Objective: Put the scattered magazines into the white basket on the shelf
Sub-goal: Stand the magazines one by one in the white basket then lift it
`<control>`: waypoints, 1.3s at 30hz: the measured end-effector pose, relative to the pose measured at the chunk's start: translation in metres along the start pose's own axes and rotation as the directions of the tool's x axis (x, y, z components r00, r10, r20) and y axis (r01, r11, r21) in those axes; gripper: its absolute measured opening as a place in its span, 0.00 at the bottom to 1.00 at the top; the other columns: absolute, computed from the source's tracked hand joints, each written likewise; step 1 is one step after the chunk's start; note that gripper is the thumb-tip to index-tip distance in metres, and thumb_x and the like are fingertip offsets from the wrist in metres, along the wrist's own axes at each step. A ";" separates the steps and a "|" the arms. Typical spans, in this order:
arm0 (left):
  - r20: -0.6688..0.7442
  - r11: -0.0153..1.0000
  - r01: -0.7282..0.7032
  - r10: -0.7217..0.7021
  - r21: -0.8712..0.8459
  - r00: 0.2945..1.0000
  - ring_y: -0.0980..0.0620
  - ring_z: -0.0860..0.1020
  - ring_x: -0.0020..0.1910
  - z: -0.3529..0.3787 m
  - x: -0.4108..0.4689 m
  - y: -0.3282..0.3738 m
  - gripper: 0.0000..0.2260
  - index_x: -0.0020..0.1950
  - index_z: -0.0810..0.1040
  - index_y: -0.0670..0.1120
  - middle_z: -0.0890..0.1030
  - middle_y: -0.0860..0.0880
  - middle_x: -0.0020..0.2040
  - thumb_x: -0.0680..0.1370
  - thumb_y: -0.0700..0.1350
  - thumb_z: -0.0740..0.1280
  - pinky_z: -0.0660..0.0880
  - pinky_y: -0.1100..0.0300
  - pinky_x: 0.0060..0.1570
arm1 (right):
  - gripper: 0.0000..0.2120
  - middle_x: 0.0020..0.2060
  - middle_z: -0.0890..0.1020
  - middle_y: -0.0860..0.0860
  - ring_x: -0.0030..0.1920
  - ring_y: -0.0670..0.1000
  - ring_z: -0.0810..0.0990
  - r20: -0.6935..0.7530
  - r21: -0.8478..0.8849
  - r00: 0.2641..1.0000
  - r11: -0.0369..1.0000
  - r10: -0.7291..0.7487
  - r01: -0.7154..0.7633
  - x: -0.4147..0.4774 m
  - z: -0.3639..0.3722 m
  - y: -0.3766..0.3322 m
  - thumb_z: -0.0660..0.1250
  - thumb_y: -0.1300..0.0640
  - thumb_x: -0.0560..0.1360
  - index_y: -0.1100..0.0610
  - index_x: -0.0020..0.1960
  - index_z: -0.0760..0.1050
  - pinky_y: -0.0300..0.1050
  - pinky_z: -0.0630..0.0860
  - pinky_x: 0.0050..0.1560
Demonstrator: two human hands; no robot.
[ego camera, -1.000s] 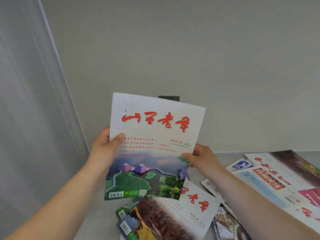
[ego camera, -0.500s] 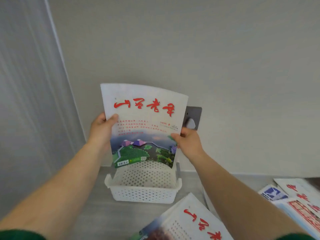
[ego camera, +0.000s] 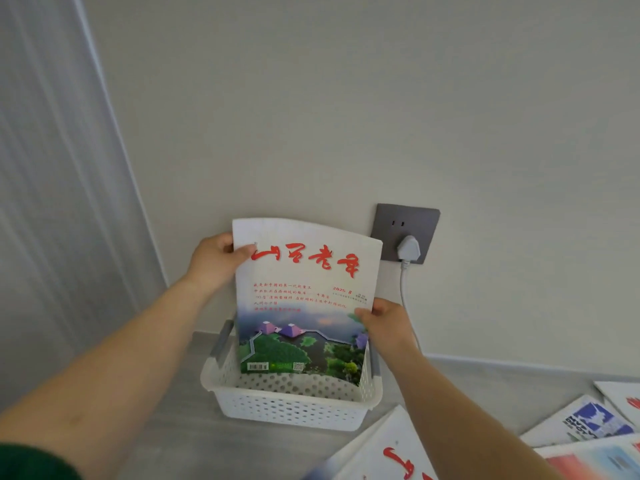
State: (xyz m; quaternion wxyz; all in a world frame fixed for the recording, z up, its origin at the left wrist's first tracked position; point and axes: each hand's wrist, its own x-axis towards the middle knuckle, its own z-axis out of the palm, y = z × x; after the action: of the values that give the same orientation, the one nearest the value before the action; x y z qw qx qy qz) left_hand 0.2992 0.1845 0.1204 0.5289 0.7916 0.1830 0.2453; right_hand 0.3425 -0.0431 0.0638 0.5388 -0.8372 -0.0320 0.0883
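Observation:
A magazine [ego camera: 304, 299] with red calligraphy and a green landscape cover stands upright, its lower edge inside the white perforated basket [ego camera: 291, 403]. My left hand [ego camera: 214, 261] grips its upper left edge. My right hand [ego camera: 384, 323] pinches its right edge lower down. The basket sits on a grey shelf surface [ego camera: 180, 434] against the wall. More magazines lie scattered at the lower right: one with red characters [ego camera: 391, 452] and one with a blue logo [ego camera: 581, 424].
A grey wall socket [ego camera: 405, 226] with a white plug [ego camera: 408, 249] and cord is just behind and right of the basket. A pale ribbed panel [ego camera: 52, 202] bounds the left side. The wall stands close behind.
Both hands have lowered the magazine, and its bottom edge has gone down into the basket. The view has shifted up and left, showing the socket fully.

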 end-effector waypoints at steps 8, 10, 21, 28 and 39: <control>-0.049 0.993 -0.095 0.098 0.065 0.994 0.52 0.77 0.37 -0.002 0.021 0.000 0.11 0.50 0.79 0.38 0.80 0.46 0.43 0.69 0.38 0.70 0.73 0.61 0.40 | 0.07 0.38 0.80 0.56 0.29 0.55 0.77 -0.093 0.097 0.996 0.995 -0.015 0.024 0.011 0.005 0.001 0.62 0.63 0.74 0.59 0.39 0.76 0.48 0.78 0.37; -0.083 0.994 -0.096 0.100 0.053 0.992 0.58 0.77 0.32 -0.001 0.024 -0.003 0.11 0.49 0.80 0.38 0.80 0.46 0.40 0.68 0.38 0.71 0.73 0.65 0.37 | 0.06 0.42 0.82 0.58 0.40 0.59 0.80 -0.127 0.078 0.992 0.996 -0.028 0.038 0.012 0.008 0.000 0.63 0.63 0.74 0.62 0.42 0.77 0.54 0.78 0.46; -0.207 0.953 0.120 -0.063 0.278 0.976 0.43 0.75 0.54 0.011 0.016 -0.034 0.17 0.55 0.74 0.42 0.78 0.42 0.57 0.71 0.49 0.68 0.69 0.55 0.50 | 0.16 0.50 0.77 0.54 0.41 0.51 0.77 -0.209 0.030 0.978 0.999 -0.021 0.028 0.018 0.007 0.009 0.64 0.58 0.73 0.60 0.60 0.69 0.42 0.72 0.42; -0.244 0.965 -0.064 0.127 0.254 0.961 0.51 0.70 0.54 0.023 -0.049 -0.033 0.19 0.61 0.69 0.46 0.70 0.49 0.57 0.72 0.45 0.67 0.69 0.59 0.53 | 0.09 0.47 0.75 0.52 0.40 0.47 0.74 -0.264 0.053 0.964 0.998 -0.008 0.023 -0.019 -0.018 0.033 0.60 0.61 0.74 0.55 0.54 0.69 0.36 0.68 0.36; 0.642 0.875 -0.161 -0.198 0.456 0.741 0.53 0.65 0.67 0.057 -0.253 -0.103 0.17 0.61 0.69 0.51 0.67 0.50 0.65 0.73 0.47 0.66 0.59 0.68 0.63 | 0.14 0.34 0.84 0.53 0.39 0.53 0.84 -0.203 -0.480 0.972 0.877 -0.119 0.008 -0.234 -0.042 0.159 0.77 0.63 0.52 0.49 0.27 0.74 0.40 0.69 0.44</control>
State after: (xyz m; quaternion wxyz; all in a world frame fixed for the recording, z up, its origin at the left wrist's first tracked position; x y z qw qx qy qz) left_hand 0.1239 0.0411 -0.0422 0.3464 0.9299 0.0433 -0.1155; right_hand 0.1141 -0.1819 -0.0377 0.3196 -0.9467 -0.0187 -0.0362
